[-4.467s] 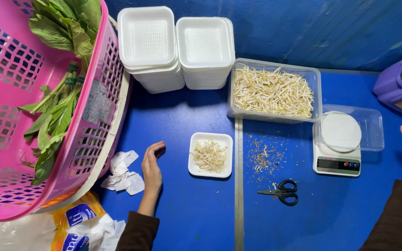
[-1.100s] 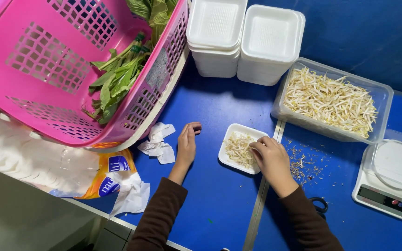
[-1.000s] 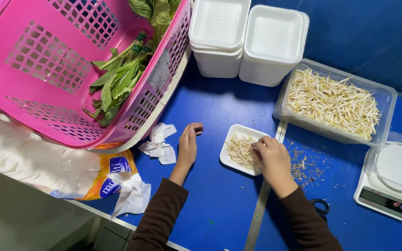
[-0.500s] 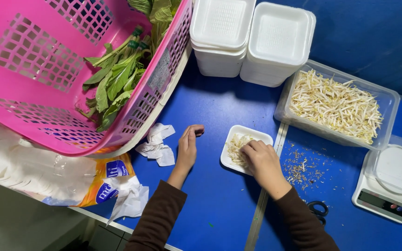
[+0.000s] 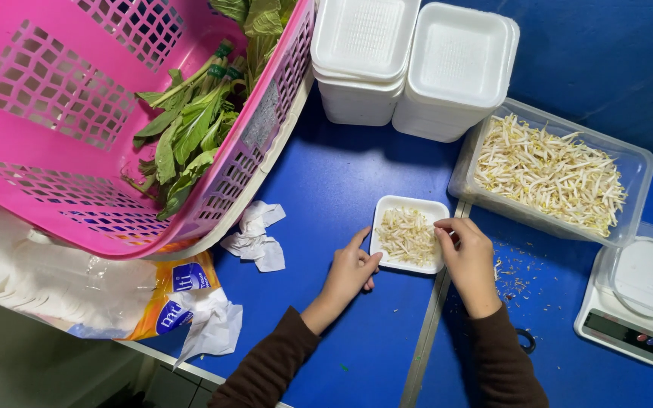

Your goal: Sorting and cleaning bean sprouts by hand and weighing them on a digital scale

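Both hands have closed in on the small white tray (image 5: pixel 408 236) since a few seconds ago, when the right hand was off by the scale and the left lay flat on the bench. Now the left hand (image 5: pixel 351 272) touches the tray's near left corner, fingers loosely curled, gripping nothing. Right hand (image 5: pixel 468 257) sits at the tray's right edge, its fingers (image 5: pixel 444 230) bent down over the rim beside the little heap of bean sprouts (image 5: pixel 406 236) inside; whether they pinch any sprouts, I cannot tell. Just beyond the right fingers, a clear plastic tub (image 5: pixel 636 162) is filled with more sprouts. Farther up, two stacks of white foam trays (image 5: pixel 410 60) stand side by side. Left of the left fingers lies crumpled paper (image 5: pixel 255 236), and past it a tilted pink basket (image 5: pixel 62 113) holds leafy greens (image 5: pixel 190 128). Right of the right hand, a white scale (image 5: pixel 629 302) rests on the blue bench (image 5: pixel 326 174).
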